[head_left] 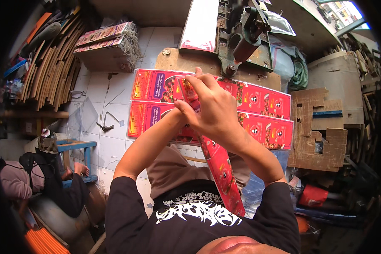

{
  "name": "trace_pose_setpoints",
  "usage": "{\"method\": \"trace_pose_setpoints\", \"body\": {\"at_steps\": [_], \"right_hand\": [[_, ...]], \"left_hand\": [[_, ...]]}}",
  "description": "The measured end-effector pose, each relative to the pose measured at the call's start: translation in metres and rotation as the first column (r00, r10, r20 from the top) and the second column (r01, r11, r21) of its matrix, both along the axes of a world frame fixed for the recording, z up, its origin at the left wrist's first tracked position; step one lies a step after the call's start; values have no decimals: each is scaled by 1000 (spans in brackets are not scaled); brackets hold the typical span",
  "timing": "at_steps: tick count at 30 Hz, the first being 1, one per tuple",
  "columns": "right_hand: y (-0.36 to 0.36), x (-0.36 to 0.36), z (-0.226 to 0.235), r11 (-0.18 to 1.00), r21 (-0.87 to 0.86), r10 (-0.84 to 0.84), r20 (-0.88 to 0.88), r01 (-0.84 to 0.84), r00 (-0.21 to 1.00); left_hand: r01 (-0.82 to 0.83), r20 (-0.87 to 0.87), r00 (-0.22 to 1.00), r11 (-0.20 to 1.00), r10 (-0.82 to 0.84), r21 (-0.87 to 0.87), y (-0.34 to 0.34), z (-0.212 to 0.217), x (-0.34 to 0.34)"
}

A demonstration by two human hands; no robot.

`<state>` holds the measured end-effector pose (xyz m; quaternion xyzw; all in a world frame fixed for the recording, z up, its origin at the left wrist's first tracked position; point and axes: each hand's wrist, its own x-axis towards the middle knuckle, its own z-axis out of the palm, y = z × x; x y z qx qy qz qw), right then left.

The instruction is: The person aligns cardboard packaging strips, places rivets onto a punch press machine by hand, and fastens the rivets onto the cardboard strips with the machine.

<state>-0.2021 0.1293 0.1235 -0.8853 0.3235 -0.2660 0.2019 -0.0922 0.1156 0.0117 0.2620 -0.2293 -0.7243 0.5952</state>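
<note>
A long red printed card strip (pixel 218 163) slants from under my hands down towards my lap. My right hand (pixel 218 108) is closed round its upper part, fingers across the top and thumb to the left. My left hand (pixel 183 114) reaches in underneath and is mostly hidden by the right one; its fingers are hard to make out. Below them, two long red printed panels lie side by side: a far panel (pixel 275 101) and a near panel (pixel 271 131). The far one overlaps a wooden board (pixel 178 63).
A dark metal lever machine (pixel 245 48) stands beyond the panels, beside a white sheet stack (pixel 201 25). Bundled printed cards (pixel 103 36) sit at the far left. Cut cardboard (pixel 313 148) lies at right. A seated person's foot (pixel 81 169) rests by a blue stool (pixel 78 145).
</note>
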Motion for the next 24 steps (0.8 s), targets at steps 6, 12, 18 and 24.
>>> {"method": "trace_pose_setpoints", "body": {"at_steps": [6, 12, 18, 24], "right_hand": [[-26, -38, 7, 989, 134, -83, 138, 64, 987], [-73, -105, -11, 726, 686, -292, 364, -43, 885], [-128, -131, -59, 562, 809, -347, 423, -176, 837], [-165, -130, -76, 461, 869, -383, 378, -180, 843]], "left_hand": [[-77, 98, 992, 994, 85, -83, -3, 6, -21], [130, 340, 934, 990, -106, -48, -5, 1, -15], [95, 340, 932, 990, -126, 105, -18, 11, -30], [59, 326, 941, 995, -84, 86, -40, 5, -25]]}}
